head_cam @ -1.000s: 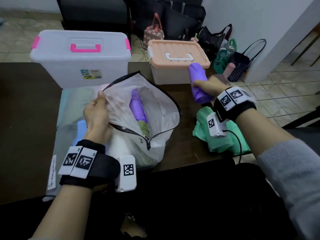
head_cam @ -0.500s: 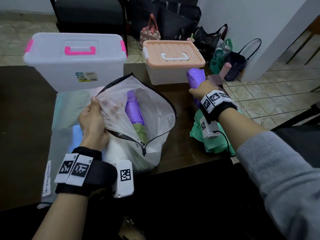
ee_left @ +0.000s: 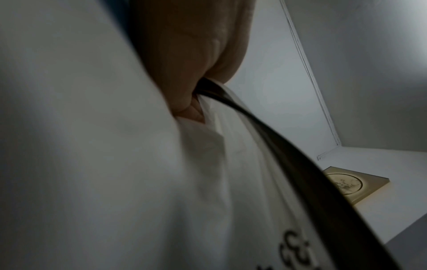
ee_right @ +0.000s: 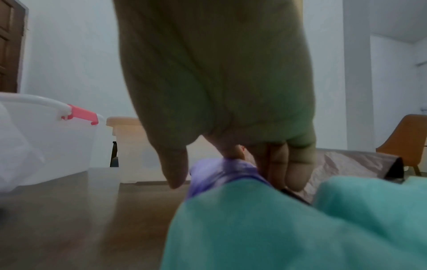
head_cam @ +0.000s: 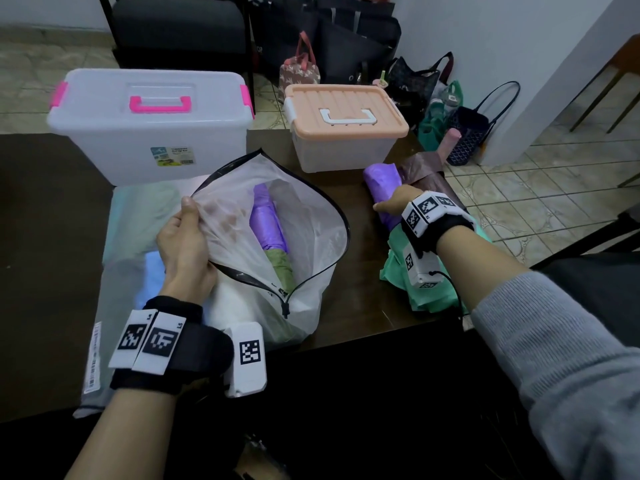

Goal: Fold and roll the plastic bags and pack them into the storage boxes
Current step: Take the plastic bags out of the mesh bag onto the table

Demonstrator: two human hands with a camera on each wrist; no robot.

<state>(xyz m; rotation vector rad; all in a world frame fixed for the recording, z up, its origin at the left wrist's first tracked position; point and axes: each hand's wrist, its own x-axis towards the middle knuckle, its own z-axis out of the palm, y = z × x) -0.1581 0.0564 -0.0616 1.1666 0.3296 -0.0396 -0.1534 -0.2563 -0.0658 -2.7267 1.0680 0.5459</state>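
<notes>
Purple plastic, rolled tight, sits in the right hand, whose fingers curl around the purple roll low over the table, beside the green bags. The left hand pinches the rim of the clear zip pouch, holding its mouth wide; another purple roll lies inside. Loosened fingers would likely let the slick roll spring open. If the pinched rim slips, the mouth may collapse. Both storage boxes appear lidded.

Purple rolled bag on table, another inside open zip pouch (translucent), boxes closed
</notes>
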